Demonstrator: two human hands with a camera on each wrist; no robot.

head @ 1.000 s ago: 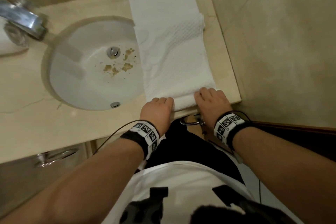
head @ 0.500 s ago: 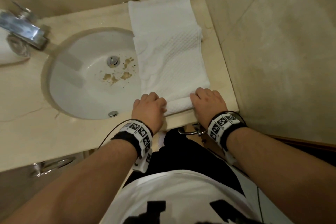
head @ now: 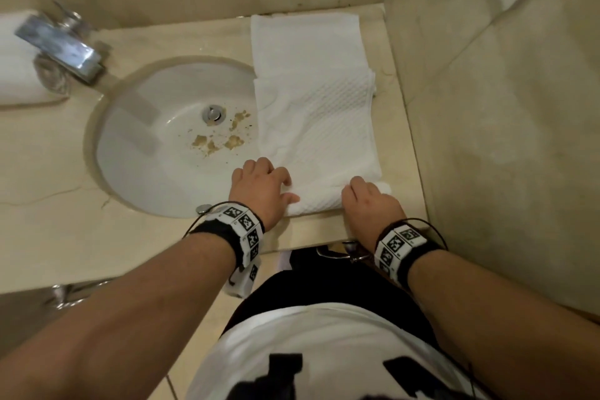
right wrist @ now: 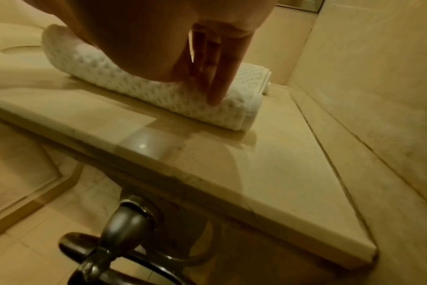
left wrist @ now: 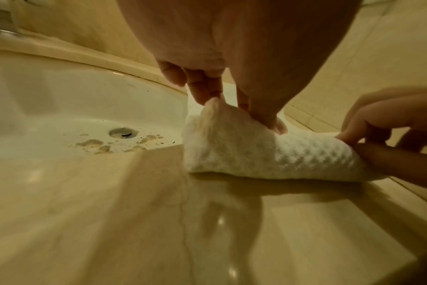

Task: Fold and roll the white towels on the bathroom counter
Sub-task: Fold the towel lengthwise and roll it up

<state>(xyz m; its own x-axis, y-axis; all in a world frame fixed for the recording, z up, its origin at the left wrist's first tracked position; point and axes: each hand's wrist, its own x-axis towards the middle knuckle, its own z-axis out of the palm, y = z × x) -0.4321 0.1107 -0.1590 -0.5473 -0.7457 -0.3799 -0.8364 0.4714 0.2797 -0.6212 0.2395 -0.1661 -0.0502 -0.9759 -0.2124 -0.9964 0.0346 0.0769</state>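
Rolling a white towel (head: 316, 127) away from the table's (head: 81, 237) near edge, a person's left hand (head: 258, 188) and right hand (head: 370, 201) curl over the started roll (left wrist: 268, 158), fingers (right wrist: 222, 77) pressing its top, at about 12 o'clock from the body. Uneven pressure could skew the roll, and the towel's left edge, overhanging the one sink (head: 168, 146) at 10 o'clock, might slip toward the brown debris (head: 220, 140) there. Beyond lies the unrolled length. Counted: two hands, one towel in work, another white towel (head: 16, 68) behind one tap (head: 61, 49).
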